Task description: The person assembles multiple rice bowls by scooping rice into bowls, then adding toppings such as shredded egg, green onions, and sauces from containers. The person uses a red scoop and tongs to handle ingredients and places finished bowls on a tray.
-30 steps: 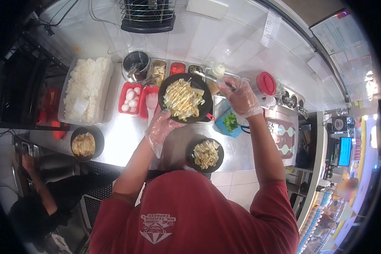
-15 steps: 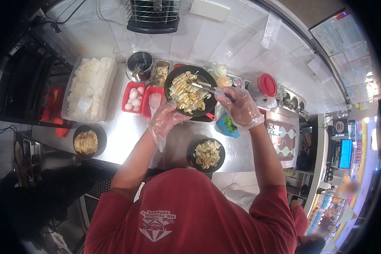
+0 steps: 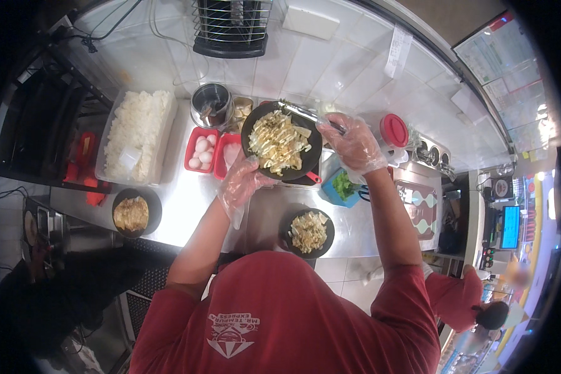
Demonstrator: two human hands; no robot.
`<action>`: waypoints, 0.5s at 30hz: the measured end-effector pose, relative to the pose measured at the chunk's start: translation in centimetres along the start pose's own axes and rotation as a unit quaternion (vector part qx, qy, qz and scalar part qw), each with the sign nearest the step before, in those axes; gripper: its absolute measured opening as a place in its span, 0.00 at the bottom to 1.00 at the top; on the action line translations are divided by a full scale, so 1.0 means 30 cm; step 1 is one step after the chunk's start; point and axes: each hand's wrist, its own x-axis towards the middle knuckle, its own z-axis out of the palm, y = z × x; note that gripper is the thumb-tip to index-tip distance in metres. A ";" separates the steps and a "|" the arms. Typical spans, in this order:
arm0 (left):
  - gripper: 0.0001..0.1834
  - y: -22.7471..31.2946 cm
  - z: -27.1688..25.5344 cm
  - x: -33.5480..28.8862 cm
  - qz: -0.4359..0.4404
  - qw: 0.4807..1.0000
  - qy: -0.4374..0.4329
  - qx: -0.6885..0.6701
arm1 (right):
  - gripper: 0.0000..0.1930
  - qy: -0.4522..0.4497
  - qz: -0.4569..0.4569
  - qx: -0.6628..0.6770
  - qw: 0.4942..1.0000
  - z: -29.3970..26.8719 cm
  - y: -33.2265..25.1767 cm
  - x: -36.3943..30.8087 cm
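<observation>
My left hand point(image 3: 242, 182), in a clear plastic glove, holds a round black bowl point(image 3: 315, 149) by its near left rim. Heaped inside is food point(image 3: 279, 143) striped with a pale sauce. Closed round the handle of metal tongs point(image 3: 305, 113) is my right hand point(image 3: 353, 143), also gloved in clear plastic. The tips of the tongs are over the bowl's far rim, beside dark bits too small to name. On the counter nearer me stands a second black bowl of food point(image 3: 308, 231). A third bowl of food point(image 3: 131, 214) sits at the left.
White rice fills a large tub point(image 3: 167, 140) on the left. Beside it are a red tray of eggs point(image 3: 201, 151), another red tray point(image 3: 226, 156) and a metal pot point(image 3: 210, 103). A blue container of greens point(image 3: 341, 185) is under my right wrist. A co-worker in red point(image 3: 458, 299) is at right.
My right hand has moved the tongs from over the middle of the food to the bowl's far rim. The co-worker at the right shows more fully.
</observation>
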 end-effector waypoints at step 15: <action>0.34 -0.004 -0.066 0.016 0.007 1.000 -0.006 -0.023 | 0.13 -0.069 0.013 0.149 0.986 0.031 -0.004 -0.139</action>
